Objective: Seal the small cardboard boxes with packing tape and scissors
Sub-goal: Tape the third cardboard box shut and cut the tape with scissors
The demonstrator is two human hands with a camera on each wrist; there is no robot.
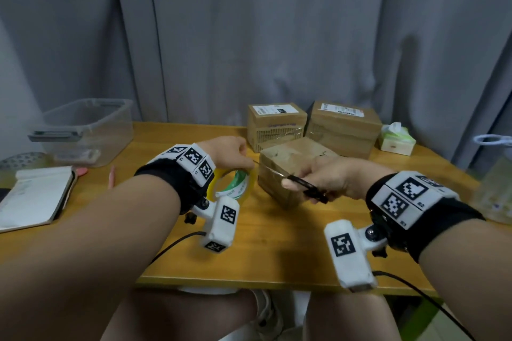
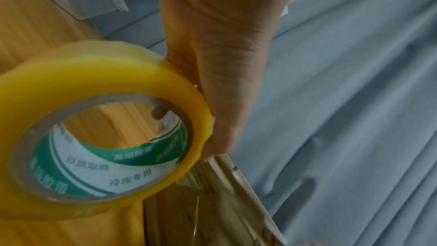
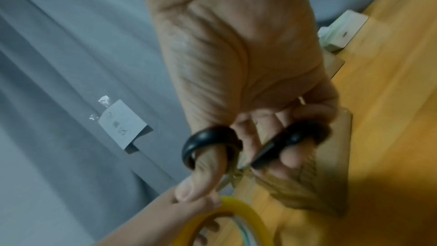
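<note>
Now, left to right. Bin (image 1: 83, 130) and notebook (image 1: 33, 196) sit at the table's (image 1: 277, 252) left edge, untouched. Left hand (image 1: 227, 153) has its fingers curled through the core of the tape (image 1: 235, 185), thumb on the outer rim, roll raised on edge just left of the near box (image 1: 288, 171); a short clear strip seems to run from roll to box, hard to see. Right hand (image 1: 329, 177) grips the scissors (image 1: 302, 183), thumb in one black loop, fingers through the other; blades slightly parted, tips pointing into the gap between roll and box. Near box sits mid-table, tilted; two boxes (image 1: 313, 127) wait at the back edge, tissue pack (image 1: 396, 138) at the back right.

Handling, judged: the box looks light and stiff, so it may slide under tape pull and is best pinned by its top. Tape film is thin, sticky and folds on itself; keep it taut and hold by the core.
</note>
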